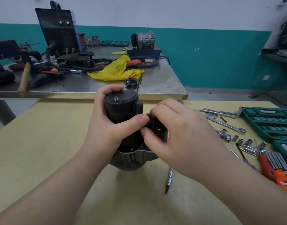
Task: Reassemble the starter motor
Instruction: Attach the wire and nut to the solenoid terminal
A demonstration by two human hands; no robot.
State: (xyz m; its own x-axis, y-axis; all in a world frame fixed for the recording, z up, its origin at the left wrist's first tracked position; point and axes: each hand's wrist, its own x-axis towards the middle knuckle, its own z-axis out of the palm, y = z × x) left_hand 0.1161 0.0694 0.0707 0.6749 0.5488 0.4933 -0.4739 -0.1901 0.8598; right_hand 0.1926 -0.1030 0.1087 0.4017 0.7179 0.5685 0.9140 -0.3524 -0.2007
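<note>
Starter motor (123, 111) stands upright on the yellow table (42, 151), grey nose housing (129, 159) down. Left hand (107, 127) wraps the black body, fingers over the top rim, thumb across the front. Right hand (175, 135) curls round the smaller cylinder beside the body, fingertips pinching at a brown terminal there; loose sockets (240, 140) and wrenches (227, 124) lie to the right.

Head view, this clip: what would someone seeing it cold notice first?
The black starter motor stands upright mid-frame on the wooden table, the left hand gripping its body while the right hand pinches something small at its side. To the right lie loose sockets, a wrench and a green socket case. Behind, on the steel bench, a crumpled yellow bag stands out.
</note>
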